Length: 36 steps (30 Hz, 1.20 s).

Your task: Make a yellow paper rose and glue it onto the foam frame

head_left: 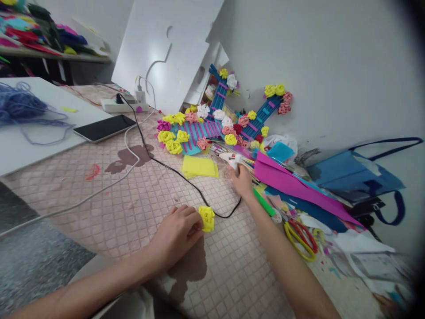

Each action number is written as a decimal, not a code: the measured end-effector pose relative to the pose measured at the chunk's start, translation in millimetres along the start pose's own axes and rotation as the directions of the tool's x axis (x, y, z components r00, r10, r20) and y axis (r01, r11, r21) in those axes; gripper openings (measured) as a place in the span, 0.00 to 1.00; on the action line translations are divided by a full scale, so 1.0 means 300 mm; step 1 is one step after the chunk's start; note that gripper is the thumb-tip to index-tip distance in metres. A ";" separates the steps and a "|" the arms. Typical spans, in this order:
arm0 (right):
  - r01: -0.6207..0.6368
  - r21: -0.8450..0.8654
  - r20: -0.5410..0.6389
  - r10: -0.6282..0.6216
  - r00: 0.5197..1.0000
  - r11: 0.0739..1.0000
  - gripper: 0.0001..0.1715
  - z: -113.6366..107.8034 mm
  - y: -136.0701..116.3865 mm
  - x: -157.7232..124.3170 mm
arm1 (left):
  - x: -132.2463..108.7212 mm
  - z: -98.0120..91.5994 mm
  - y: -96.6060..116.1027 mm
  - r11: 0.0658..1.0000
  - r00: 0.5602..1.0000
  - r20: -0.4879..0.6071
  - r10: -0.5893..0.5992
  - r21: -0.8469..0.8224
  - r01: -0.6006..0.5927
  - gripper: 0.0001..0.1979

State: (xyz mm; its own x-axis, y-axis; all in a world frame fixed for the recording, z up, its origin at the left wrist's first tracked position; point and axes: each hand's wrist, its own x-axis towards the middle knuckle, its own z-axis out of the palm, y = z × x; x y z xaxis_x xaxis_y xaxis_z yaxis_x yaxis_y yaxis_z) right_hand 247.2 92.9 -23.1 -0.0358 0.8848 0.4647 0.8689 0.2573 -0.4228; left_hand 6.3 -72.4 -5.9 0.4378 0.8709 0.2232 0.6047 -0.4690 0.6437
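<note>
My left hand (181, 228) is closed on a yellow paper flower (207, 218), pinched low over the table. Farther back, my right hand (241, 180) wraps round the handle of a white glue gun (232, 159), whose nozzle points left. A black cord (175, 169) runs over the table between the plug and my right hand. Left of the glue gun lies a small stack of yellow paper (199, 166). Behind it stand blue paper letter shapes (202, 133) with purple strips, edged with yellow, pink, white and red paper flowers.
A phone (105, 128) and a white power strip (116, 105) lie at the left, with blue yarn (20, 106) on a white board. On the right are magenta paper (299, 188), scissors (300, 239), scraps and a blue bag (358, 173). White panels (166, 40) lean behind.
</note>
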 end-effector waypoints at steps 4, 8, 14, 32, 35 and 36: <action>0.020 0.037 0.023 -0.021 1.000 0.999 0.23 -0.023 0.032 -0.009 | 0.000 0.000 0.000 1.000 1.000 0.008 0.000 0.012 0.000 0.03; 0.018 0.066 0.034 -0.021 0.999 0.998 0.20 -0.021 0.044 -0.017 | 0.002 -0.005 0.003 1.000 1.000 0.023 -0.007 0.013 0.007 0.03; 0.012 0.093 0.010 -0.013 1.000 0.996 0.22 -0.032 0.040 -0.043 | 0.003 -0.003 -0.002 1.000 1.000 0.023 0.013 0.005 -0.013 0.02; 0.115 0.353 0.277 -0.221 0.935 0.929 0.35 -0.186 -0.293 -0.464 | 0.000 0.003 -0.005 0.999 1.000 0.009 0.015 0.043 -0.015 0.04; 0.116 0.362 0.283 -0.227 0.932 0.925 0.35 -0.178 -0.285 -0.458 | 0.001 0.006 -0.004 0.999 1.000 -0.009 0.026 0.048 -0.026 0.04; 0.117 0.364 0.280 -0.229 0.932 0.924 0.35 -0.175 -0.284 -0.456 | 0.003 0.007 -0.004 0.998 1.000 -0.013 0.028 0.052 -0.028 0.04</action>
State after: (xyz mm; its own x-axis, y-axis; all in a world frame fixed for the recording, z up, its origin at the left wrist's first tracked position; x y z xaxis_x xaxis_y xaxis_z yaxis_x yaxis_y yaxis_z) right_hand 204.0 -70.5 -9.8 -0.3704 0.8749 0.3119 0.6186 0.4829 -0.6198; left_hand 7.2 -71.4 -8.1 0.4463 0.8590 0.2509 0.6262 -0.5000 0.5982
